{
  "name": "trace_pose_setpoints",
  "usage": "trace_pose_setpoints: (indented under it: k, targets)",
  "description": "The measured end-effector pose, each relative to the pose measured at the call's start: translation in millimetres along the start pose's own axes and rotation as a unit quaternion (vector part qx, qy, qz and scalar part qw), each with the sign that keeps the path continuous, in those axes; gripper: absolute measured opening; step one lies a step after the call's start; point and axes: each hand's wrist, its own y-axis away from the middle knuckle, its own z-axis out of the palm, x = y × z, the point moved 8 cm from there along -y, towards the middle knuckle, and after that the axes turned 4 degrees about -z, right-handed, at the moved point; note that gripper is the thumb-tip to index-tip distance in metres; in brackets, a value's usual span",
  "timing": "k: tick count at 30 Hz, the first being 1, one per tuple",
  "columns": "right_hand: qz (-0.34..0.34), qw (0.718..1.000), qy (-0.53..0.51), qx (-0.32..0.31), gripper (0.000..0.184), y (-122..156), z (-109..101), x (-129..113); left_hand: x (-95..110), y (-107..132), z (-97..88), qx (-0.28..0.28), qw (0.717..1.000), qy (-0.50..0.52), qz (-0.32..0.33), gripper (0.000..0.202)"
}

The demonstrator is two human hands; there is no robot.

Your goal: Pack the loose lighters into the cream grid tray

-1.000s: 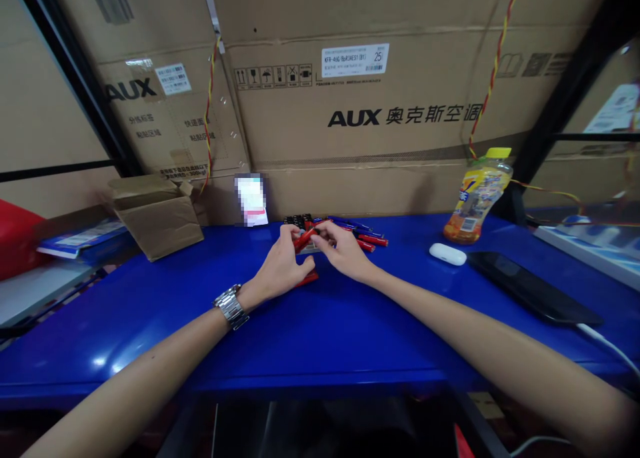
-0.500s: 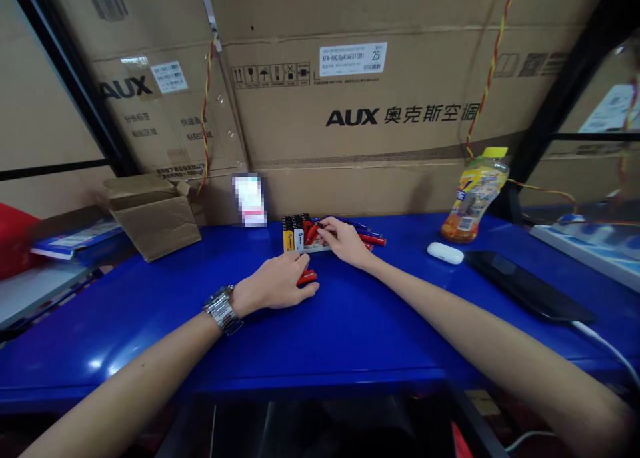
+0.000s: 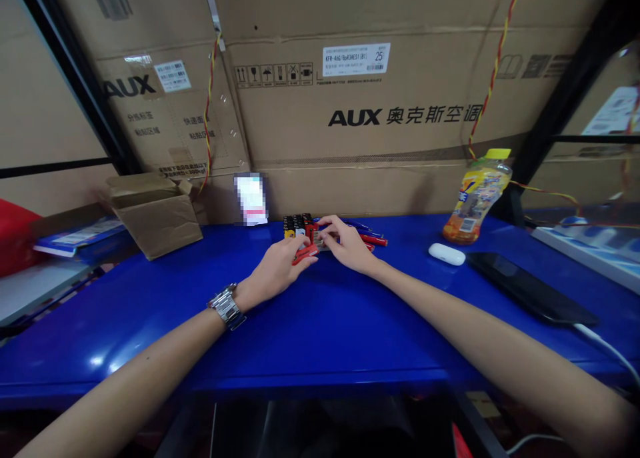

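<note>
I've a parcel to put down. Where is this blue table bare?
Bare: between the cardboard box and the left hand, and the table at front middle. Crowded: back middle, around the red lighter, lighter rack and right hand; right, by the bottle, white case and phone.

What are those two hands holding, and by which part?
The left hand pinches a red lighter by one end. The right hand lies on the row of lighters; whether it grips one cannot be told.

Both bare arms reach forward, forearms converging. The left hand [image 3: 276, 269] lies palm down, thumb and fingers pinched together. The right hand [image 3: 349, 246] sits just beyond its fingertips, fingers bent downward.
</note>
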Motion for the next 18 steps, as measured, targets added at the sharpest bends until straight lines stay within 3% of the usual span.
trace_pose_setpoints:
  k: [10,14,18]
  targets:
    - [-0.023,0.998,0.055,-0.029,0.014,3,4,-6,-21,-1,-9.8,0.089,0.971,0.187,-0.123,0.028]
    - [-0.032,0.997,0.063,-0.034,0.014,4,4,-7,-26,-1,-6.7,0.096,0.936,0.305,-0.147,0.028]
    - [-0.040,0.996,0.064,-0.047,0.015,5,7,-7,-27,1,2.2,0.075,0.883,0.423,-0.188,0.029]
